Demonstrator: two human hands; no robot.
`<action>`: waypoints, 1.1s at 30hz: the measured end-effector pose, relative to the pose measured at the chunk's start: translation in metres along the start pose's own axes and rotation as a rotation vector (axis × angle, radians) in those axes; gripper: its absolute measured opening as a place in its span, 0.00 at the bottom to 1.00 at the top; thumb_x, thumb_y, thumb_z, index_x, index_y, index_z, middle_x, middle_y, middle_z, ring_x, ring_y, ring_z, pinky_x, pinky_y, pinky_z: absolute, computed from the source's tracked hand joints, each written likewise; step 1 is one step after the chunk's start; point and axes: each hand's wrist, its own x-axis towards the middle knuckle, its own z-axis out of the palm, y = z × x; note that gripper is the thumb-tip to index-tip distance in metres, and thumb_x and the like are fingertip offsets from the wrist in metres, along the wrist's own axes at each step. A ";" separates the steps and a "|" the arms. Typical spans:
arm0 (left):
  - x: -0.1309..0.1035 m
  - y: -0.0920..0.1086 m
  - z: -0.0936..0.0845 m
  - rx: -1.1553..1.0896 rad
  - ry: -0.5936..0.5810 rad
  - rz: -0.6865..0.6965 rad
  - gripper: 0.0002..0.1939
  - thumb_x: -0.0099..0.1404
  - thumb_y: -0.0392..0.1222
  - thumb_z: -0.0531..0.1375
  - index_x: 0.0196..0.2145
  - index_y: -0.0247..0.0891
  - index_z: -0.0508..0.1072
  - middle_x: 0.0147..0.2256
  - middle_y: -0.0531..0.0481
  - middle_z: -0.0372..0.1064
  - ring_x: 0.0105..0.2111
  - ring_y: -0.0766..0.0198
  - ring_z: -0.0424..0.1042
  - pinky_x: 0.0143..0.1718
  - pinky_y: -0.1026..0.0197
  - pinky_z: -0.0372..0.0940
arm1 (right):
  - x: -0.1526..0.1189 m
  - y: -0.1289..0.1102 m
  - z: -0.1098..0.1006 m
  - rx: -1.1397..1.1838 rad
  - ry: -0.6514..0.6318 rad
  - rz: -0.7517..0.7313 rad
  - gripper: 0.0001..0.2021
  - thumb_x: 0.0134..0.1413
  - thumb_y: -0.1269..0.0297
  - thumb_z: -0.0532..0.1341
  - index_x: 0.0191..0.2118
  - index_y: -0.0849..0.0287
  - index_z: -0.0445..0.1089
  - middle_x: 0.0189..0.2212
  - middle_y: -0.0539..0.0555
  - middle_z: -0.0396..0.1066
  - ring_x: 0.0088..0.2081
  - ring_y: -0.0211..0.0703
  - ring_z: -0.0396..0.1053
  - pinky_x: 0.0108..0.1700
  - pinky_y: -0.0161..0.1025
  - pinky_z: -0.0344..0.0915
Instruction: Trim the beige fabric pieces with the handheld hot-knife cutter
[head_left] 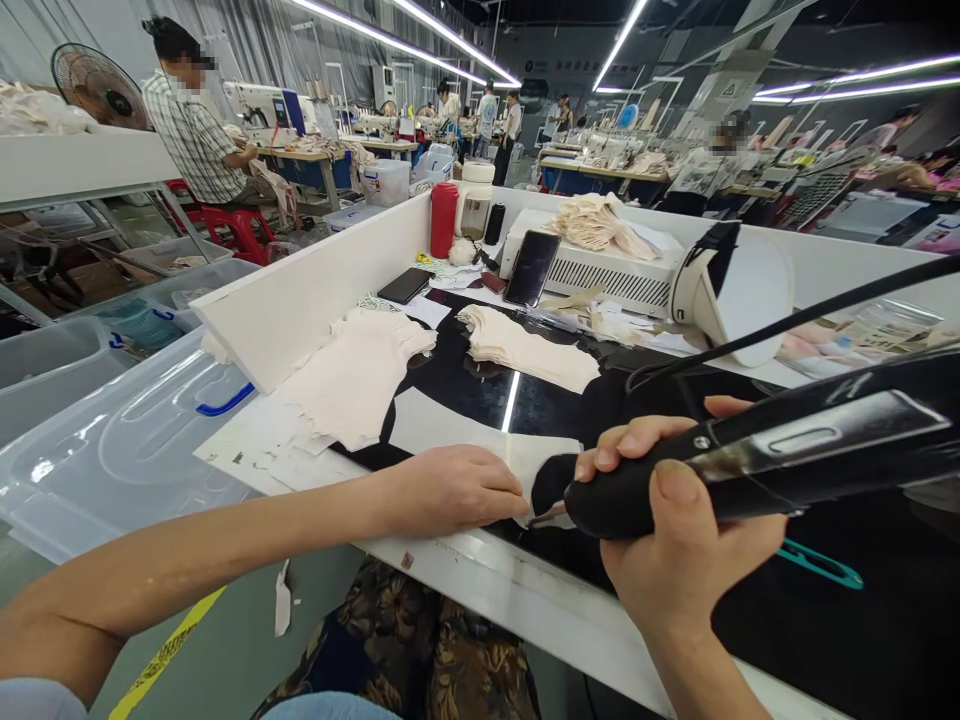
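Observation:
My right hand [686, 530] is wrapped round a black handheld tool [825, 430] with a silver strip and a rounded end. My left hand [454, 490] lies near the front edge of the black glossy table [457, 385], its fingers pressed together on the edge of a white cut piece [442, 425]. The tool's rounded end is just right of those fingertips. Beyond the white piece sits a stack of cream fabric pieces [529, 347], and a larger cream stack [356, 375] lies to the left.
Two phones [532, 268] [406, 286], a red bottle [444, 220] and a white machine [607, 265] stand at the back. A black cable [795, 320] crosses the right side. A teal tool [821, 563] lies right. Clear plastic bins [127, 430] are left; people work beyond.

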 end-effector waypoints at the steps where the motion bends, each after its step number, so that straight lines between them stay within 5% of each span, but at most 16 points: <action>1: -0.001 -0.001 -0.001 0.008 0.002 0.020 0.11 0.87 0.34 0.59 0.55 0.35 0.83 0.52 0.42 0.86 0.50 0.57 0.84 0.61 0.56 0.75 | 0.000 0.000 0.000 -0.002 -0.001 0.001 0.28 0.55 0.55 0.83 0.55 0.51 0.72 0.29 0.42 0.79 0.25 0.41 0.74 0.27 0.39 0.75; 6: -0.003 -0.003 0.000 0.078 -0.004 0.089 0.13 0.88 0.41 0.60 0.57 0.34 0.84 0.52 0.41 0.85 0.52 0.57 0.84 0.64 0.56 0.75 | 0.002 -0.001 -0.001 0.004 0.007 0.005 0.28 0.54 0.55 0.83 0.54 0.50 0.71 0.29 0.42 0.78 0.24 0.41 0.73 0.25 0.39 0.75; 21: -0.004 -0.001 0.006 0.170 0.078 0.152 0.14 0.88 0.38 0.58 0.55 0.29 0.83 0.50 0.40 0.85 0.52 0.60 0.84 0.67 0.60 0.75 | 0.002 -0.005 -0.001 -0.002 0.028 0.029 0.27 0.52 0.58 0.82 0.53 0.50 0.72 0.29 0.42 0.78 0.24 0.42 0.73 0.24 0.39 0.75; 33: -0.008 -0.001 0.011 0.123 -0.008 0.083 0.11 0.86 0.40 0.63 0.56 0.36 0.84 0.53 0.41 0.85 0.55 0.59 0.84 0.69 0.59 0.75 | 0.002 -0.005 0.001 -0.021 0.052 0.041 0.27 0.51 0.57 0.81 0.53 0.49 0.71 0.28 0.42 0.76 0.24 0.43 0.73 0.24 0.39 0.72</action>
